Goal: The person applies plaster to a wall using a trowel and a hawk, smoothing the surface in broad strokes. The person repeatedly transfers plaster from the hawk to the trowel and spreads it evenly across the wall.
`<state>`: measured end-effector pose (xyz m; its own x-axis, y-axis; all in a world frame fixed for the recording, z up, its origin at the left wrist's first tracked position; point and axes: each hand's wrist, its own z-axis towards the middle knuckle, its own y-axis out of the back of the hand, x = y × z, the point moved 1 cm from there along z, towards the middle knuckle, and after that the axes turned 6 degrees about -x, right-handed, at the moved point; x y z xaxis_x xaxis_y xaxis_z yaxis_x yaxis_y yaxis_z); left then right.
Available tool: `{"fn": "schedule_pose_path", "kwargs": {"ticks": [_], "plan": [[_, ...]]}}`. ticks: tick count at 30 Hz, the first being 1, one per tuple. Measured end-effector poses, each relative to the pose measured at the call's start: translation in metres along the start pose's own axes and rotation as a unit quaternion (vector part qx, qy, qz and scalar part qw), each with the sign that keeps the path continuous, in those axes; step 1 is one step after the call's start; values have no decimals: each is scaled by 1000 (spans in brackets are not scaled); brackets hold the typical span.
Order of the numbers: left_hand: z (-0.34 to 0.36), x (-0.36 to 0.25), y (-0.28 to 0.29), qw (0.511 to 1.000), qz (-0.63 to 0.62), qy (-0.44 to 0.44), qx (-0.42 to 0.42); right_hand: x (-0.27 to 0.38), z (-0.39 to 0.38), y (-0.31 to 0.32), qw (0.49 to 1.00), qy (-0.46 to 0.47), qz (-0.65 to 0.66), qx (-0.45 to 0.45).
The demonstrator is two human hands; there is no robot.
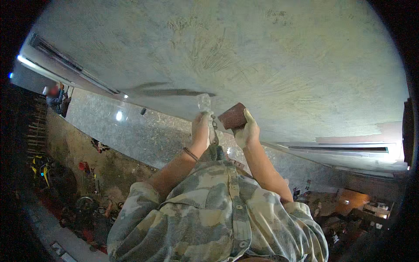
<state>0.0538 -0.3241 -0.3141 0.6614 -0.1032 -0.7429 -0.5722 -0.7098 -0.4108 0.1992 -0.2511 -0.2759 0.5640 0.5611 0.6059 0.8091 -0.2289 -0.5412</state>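
Note:
My left hand (200, 132) is closed around a clear, see-through rounded thing (204, 102) that sticks up above the fingers. Its lower part is hidden, so I cannot tell its kind. In my right hand (248, 132) a reddish-brown piece of sandpaper (232, 117) is gripped between thumb and fingers, tilted up to the left. Both hands are raised in front of my chest, a short way apart. Beyond them spreads a pale grey-green plastered wall (262, 56) with streaky smears; a dark, long shadow lies on it left of the clear thing.
A grey speckled floor (98, 113) runs along the wall's foot. At the far left is another person (56, 100). Several motorbikes or similar machines, one with yellow parts (41, 170), crowd the lower left. An orange-brown panel (351, 200) stands at the lower right amid clutter.

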Motion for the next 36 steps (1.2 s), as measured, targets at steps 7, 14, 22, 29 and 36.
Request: {"fn": "schedule_pose_path", "kwargs": {"ticks": [7, 14, 22, 29, 36], "plan": [[-5, 3, 7, 999, -36, -12, 28, -8, 2, -38, 995, -26, -21, 93], [-22, 13, -2, 972, -155, 154, 88, -6, -1, 6, 990, -11, -61, 129], [-2, 23, -11, 986, -30, 130, 100, -6, 3, 39, 972, -18, -152, 177], [-29, 26, -14, 997, 26, -30, 70, -29, -37, 49, 925, -59, -315, 202], [-31, 18, -18, 995, 82, -41, 45, -37, -59, 45, 876, 88, -436, 188]]}}
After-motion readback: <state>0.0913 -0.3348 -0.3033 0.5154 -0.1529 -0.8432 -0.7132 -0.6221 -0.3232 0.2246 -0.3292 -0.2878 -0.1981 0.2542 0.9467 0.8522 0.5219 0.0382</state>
